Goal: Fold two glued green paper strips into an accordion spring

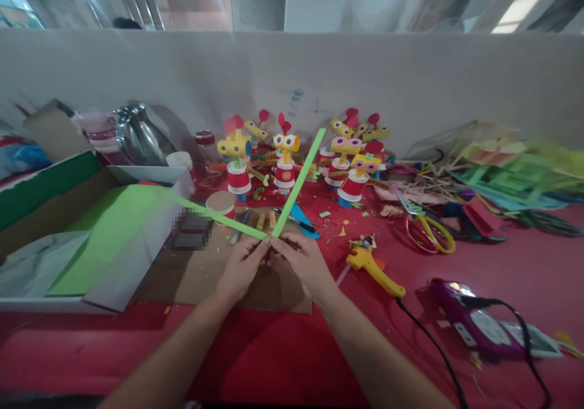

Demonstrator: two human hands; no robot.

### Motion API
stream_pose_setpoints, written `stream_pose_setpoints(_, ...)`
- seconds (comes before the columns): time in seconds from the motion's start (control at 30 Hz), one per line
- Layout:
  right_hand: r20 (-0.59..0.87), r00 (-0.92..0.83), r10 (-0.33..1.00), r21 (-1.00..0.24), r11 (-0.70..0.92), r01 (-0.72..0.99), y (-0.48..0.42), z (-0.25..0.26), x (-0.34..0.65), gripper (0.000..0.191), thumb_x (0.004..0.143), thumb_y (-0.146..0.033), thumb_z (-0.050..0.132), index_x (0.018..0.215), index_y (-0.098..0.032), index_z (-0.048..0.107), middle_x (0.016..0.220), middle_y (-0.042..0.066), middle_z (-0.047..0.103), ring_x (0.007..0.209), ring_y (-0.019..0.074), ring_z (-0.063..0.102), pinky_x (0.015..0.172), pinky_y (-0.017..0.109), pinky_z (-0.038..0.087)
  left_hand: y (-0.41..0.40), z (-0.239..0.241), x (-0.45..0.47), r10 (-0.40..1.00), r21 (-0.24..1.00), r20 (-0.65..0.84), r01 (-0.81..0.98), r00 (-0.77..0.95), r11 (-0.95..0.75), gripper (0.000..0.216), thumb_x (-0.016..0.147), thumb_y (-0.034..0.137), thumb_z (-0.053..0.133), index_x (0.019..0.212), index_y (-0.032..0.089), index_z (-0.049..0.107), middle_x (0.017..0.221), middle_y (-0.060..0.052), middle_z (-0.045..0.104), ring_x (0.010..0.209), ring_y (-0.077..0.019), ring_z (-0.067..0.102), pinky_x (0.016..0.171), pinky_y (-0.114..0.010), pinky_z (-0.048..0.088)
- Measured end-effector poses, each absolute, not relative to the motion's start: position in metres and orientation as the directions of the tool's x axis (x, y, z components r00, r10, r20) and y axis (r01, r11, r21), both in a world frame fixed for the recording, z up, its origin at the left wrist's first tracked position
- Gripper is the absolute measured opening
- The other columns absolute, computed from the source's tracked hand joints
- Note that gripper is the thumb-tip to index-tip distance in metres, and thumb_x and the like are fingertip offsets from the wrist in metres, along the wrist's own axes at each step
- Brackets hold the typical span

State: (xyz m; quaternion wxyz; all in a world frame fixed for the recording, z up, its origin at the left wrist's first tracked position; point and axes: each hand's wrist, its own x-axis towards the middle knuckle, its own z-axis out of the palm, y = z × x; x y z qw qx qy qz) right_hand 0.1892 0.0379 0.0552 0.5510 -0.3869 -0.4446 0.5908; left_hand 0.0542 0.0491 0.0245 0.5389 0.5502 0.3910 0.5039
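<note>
My left hand (pixel 246 263) and my right hand (pixel 298 263) meet over a brown cardboard sheet (pixel 196 281), fingertips pinched together. Between them they grip the joined ends of two green paper strips, one (pixel 298 184) rising up to the right, the other (pixel 219 217) stretching left towards the box. The strips form a V at my fingers; how the ends overlap is hidden by the fingertips. Just past my hands lie a blue paper scrap (pixel 305 221) with a dark pen on it and a round lidded cup (pixel 221 202).
Several paper-cup robot figures (pixel 285 171) stand along the back. A white box (pixel 137 257) with green paper is at left. To the right are a yellow glue gun (pixel 376 272), scissors (pixel 431 229), a purple device (pixel 474 324) with a black cable, and piled paper strips (pixel 497 165).
</note>
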Motion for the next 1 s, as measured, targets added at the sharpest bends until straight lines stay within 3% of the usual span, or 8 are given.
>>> stream_pose_setpoints(0.27,0.092,-0.009,0.996,-0.978,0.088,-0.187,0.041,0.050,0.191,0.020,0.074,-0.036,0.068,0.065,-0.020,0.074,0.055,-0.002,0.060,0.056,0.0131,0.053,0.057,0.025,0.042,0.051,0.017,0.055,0.977,0.984,0.073,-0.173,0.198,-0.039,0.027,0.082,0.041,0.065,0.076,0.015,0.069,0.066,-0.001,0.063,0.064,-0.0115,0.055,0.063,-0.023,0.044)
stream_pose_setpoints(0.47,0.067,0.024,0.997,-0.984,0.070,-0.162,0.043,0.046,0.193,0.017,0.070,-0.037,0.071,0.069,-0.021,0.076,0.062,-0.001,0.067,0.063,0.0154,0.058,0.062,0.027,0.046,0.052,0.023,0.054,0.995,0.964,0.033,-0.264,0.089,-0.008,0.025,0.077,0.039,0.071,0.079,0.015,0.073,0.072,-0.003,0.069,0.067,-0.0129,0.059,0.066,-0.024,0.046)
stream_pose_setpoints(0.63,0.021,0.077,0.997,-0.983,0.034,-0.180,0.044,0.044,0.194,0.021,0.063,-0.038,0.077,0.072,-0.019,0.076,0.063,0.001,0.069,0.060,0.0158,0.060,0.059,0.027,0.047,0.050,0.030,0.054,0.986,0.933,-0.033,-0.349,0.164,0.089,0.024,0.071,0.035,0.076,0.083,0.014,0.075,0.073,-0.005,0.072,0.066,-0.0146,0.063,0.071,-0.028,0.049)
stream_pose_setpoints(0.83,0.032,0.070,0.997,-0.970,0.048,-0.237,0.046,0.037,0.192,0.018,0.064,-0.036,0.078,0.069,-0.020,0.073,0.063,0.000,0.068,0.059,0.0137,0.060,0.062,0.027,0.049,0.050,0.029,0.053,0.982,0.937,-0.024,-0.337,0.187,0.087,0.023,0.071,0.031,0.076,0.085,0.013,0.075,0.074,-0.006,0.072,0.066,-0.0133,0.062,0.060,-0.023,0.045)
stream_pose_setpoints(1.0,0.006,0.101,0.995,-0.962,0.033,-0.270,0.045,0.034,0.189,0.017,0.064,-0.034,0.079,0.071,-0.020,0.073,0.064,-0.001,0.068,0.060,0.0127,0.059,0.063,0.027,0.048,0.049,0.030,0.053,0.980,0.921,-0.086,-0.359,0.182,0.148,0.029,0.067,0.032,0.078,0.089,0.013,0.075,0.084,-0.009,0.075,0.077,-0.0195,0.068,0.081,-0.033,0.051)
